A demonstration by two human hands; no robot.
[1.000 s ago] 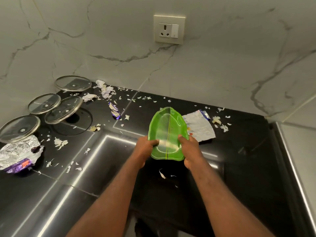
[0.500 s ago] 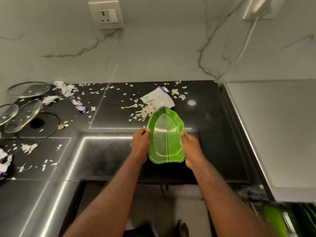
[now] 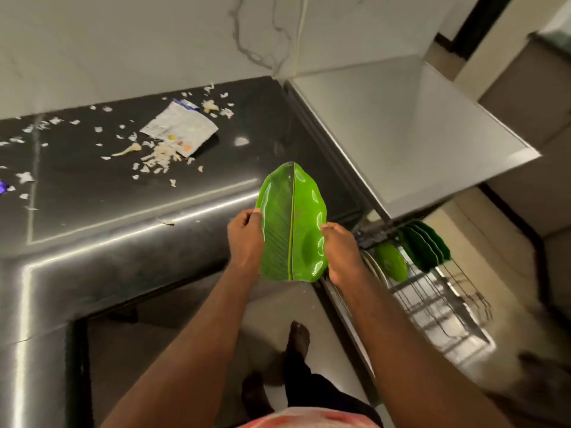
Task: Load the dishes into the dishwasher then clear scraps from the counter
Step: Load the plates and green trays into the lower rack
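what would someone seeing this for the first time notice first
The bright green leaf-shaped plate at the centre, gripped at its two side edges by the left hand and the right hand. Next, more green plates standing in the dishwasher rack at lower right. Then the pale scraps and a torn wrapper scattered on the dark counter at upper left.

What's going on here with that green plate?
A person holds a green leaf-shaped plate by its edges, left hand on one side and right hand on the other, in front of the counter. To the right, a pulled-out dishwasher rack already holds several green dishes. Scraps and a torn wrapper lie on the counter.
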